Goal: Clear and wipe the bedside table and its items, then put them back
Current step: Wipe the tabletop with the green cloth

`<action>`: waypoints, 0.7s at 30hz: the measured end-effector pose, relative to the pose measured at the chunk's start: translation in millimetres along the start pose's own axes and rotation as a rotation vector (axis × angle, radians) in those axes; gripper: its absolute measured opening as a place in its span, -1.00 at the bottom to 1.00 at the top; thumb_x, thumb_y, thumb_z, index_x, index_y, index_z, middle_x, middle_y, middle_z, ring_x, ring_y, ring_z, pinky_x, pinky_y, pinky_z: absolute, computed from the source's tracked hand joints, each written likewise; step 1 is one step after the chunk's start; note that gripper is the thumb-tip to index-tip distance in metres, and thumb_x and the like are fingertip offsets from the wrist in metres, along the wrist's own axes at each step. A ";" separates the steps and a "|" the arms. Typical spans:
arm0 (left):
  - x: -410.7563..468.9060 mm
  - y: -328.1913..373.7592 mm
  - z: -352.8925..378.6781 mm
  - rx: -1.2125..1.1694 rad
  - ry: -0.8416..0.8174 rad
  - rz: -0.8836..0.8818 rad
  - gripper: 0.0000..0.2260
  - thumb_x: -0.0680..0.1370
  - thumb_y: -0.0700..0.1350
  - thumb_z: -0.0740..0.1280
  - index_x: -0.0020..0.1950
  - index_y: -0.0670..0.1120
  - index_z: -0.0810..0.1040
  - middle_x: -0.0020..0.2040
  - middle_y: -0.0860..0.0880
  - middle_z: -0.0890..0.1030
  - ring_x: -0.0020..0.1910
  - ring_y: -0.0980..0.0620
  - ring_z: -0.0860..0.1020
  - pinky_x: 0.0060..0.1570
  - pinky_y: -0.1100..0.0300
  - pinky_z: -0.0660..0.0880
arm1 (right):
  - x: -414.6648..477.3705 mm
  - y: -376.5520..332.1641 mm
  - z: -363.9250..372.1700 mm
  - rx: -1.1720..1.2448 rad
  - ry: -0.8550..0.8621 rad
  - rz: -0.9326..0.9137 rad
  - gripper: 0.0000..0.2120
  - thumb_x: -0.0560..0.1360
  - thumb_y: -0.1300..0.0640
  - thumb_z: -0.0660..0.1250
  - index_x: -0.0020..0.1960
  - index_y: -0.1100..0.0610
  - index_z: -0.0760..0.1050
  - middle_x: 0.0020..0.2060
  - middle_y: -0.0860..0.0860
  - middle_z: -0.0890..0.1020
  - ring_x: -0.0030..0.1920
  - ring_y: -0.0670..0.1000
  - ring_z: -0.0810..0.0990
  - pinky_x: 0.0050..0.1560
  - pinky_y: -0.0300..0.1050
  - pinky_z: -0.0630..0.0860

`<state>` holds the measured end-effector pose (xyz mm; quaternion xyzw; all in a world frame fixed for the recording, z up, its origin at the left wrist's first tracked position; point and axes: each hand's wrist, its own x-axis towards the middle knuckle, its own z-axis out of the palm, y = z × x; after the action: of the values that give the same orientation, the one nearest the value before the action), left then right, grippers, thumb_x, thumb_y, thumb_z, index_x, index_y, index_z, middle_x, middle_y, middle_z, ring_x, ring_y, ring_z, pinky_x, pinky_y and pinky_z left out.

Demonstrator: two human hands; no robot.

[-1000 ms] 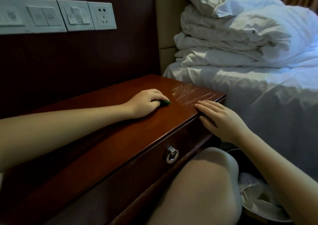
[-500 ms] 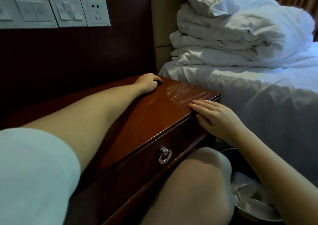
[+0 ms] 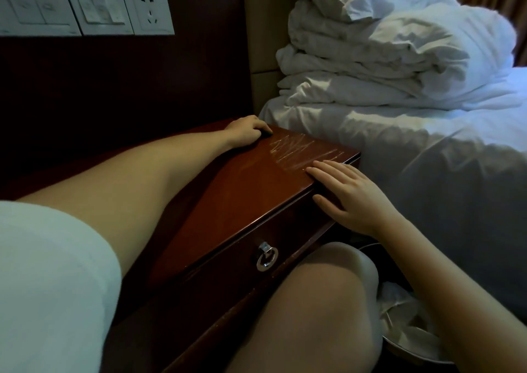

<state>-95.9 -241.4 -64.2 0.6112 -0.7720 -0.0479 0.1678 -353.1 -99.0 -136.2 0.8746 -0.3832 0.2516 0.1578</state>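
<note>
The bedside table (image 3: 251,190) is dark red polished wood with pale scratch marks near its right end. My left hand (image 3: 245,133) lies at the table's far edge by the wall, fingers curled round a small dark green cloth (image 3: 266,133), most of it hidden under the hand. My right hand (image 3: 346,193) rests on the table's front right corner with straight fingers on the top and the thumb down the front. No other items stand on the visible tabletop.
A drawer with a metal ring pull (image 3: 266,257) is in the table front. The bed with heaped white bedding (image 3: 385,58) stands right of the table. Wall switches and a socket (image 3: 147,8) are above left. My knee (image 3: 319,301) and a bin with white paper (image 3: 405,324) are below.
My left hand slid the cloth from the middle of the tabletop back to the far edge by the wall. My right hand stayed on the front right corner.
</note>
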 end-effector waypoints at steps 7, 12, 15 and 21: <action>-19.2 -2.2 -1.4 -0.061 -0.017 0.099 -0.69 0.57 -0.22 0.17 0.16 0.08 0.60 0.26 0.04 0.45 0.29 0.03 0.38 0.28 0.12 0.32 | -0.8 -0.4 1.3 0.001 -0.021 0.020 -0.46 0.55 -0.13 0.02 0.43 0.12 0.31 0.36 0.11 0.43 0.37 0.14 0.38 0.38 0.01 0.13; -53.8 2.4 -5.7 -0.149 -0.044 0.185 -0.69 0.57 -0.26 0.20 0.14 0.05 0.61 0.21 0.08 0.48 0.26 0.08 0.41 0.33 0.09 0.31 | -0.9 -1.5 3.1 -0.009 -0.010 0.032 -0.48 0.55 -0.11 0.04 0.41 0.13 0.34 0.33 0.12 0.46 0.35 0.16 0.40 0.36 0.04 0.18; -80.9 9.2 -9.6 -0.181 -0.077 0.247 -0.67 0.55 -0.29 0.21 0.12 0.08 0.61 0.17 0.14 0.48 0.25 0.13 0.43 0.31 0.18 0.31 | -0.9 -3.4 2.0 -0.004 -0.006 0.047 -0.49 0.55 -0.10 0.04 0.41 0.13 0.35 0.32 0.12 0.47 0.34 0.16 0.41 0.35 0.05 0.20; -138.8 21.0 -15.1 -0.219 -0.112 0.384 -0.69 0.56 -0.31 0.25 0.11 0.04 0.63 0.16 0.15 0.51 0.22 0.22 0.43 0.27 0.33 0.29 | -0.2 -4.9 0.9 0.047 -0.001 0.074 -0.51 0.56 -0.09 0.02 0.39 0.10 0.38 0.32 0.09 0.47 0.35 0.14 0.41 0.36 0.01 0.20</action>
<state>-83.3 -100.9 -72.0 0.4277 -0.8724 -0.1327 0.1960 -349.3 -96.1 -137.5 0.8633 -0.4095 0.2658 0.1276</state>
